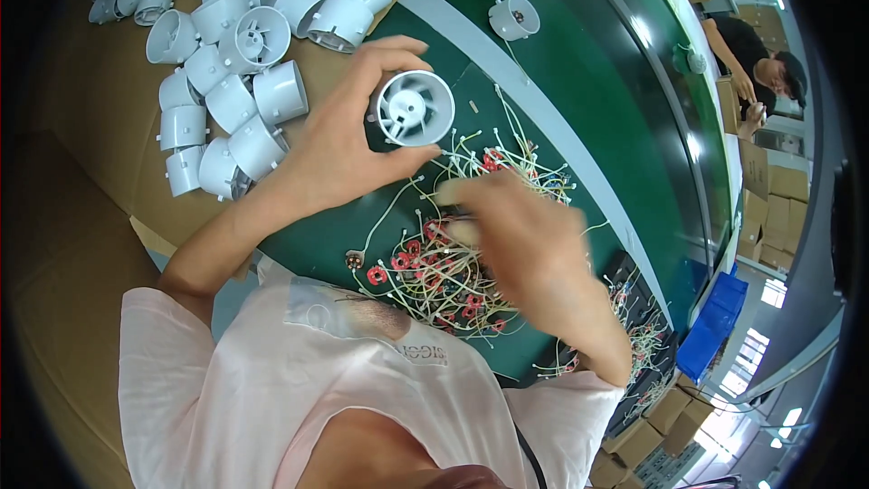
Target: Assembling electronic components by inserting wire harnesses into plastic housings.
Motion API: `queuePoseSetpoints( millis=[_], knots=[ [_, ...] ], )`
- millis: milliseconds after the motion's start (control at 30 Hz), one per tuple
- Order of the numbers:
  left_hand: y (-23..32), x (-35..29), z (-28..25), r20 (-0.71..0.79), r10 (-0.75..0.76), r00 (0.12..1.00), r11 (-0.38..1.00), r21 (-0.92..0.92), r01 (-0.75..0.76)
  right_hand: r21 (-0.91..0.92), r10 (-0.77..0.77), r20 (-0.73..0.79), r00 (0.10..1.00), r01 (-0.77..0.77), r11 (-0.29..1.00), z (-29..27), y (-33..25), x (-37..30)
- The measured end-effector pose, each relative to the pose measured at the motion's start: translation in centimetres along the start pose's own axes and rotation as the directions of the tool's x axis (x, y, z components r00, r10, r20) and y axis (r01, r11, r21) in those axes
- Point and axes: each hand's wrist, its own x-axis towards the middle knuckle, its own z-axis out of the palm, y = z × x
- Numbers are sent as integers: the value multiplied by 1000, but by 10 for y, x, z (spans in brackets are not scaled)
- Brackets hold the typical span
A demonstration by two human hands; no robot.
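A white round plastic fan housing (415, 109) is gripped between the thumb and fingers of my left hand (342, 131), its bladed open end facing up. My right hand (529, 244) is over a tangled pile of thin wires (453, 281) with small red and dark round parts on their ends. Motion blurs its fingers, and whether they pinch anything cannot be made out. One small round part on a wire (354, 260) lies apart, at the pile's left edge.
Many white housings (226, 100) are heaped on cardboard (118, 118) at the left. Another housing with a trailing wire (514, 17) stands on the green belt (588, 63). Right of me are more wired parts (643, 335) and a blue bin (712, 326). A person (756, 63) works across the belt.
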Motion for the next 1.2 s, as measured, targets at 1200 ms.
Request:
queuePoseSetpoints(
  millis=[1200],
  knots=[
    [3, -4, 5, 687, -71, 723, 699, -483, 528, 51, -126, -314, 941, 149, 988, -37, 21, 10]
  ],
)
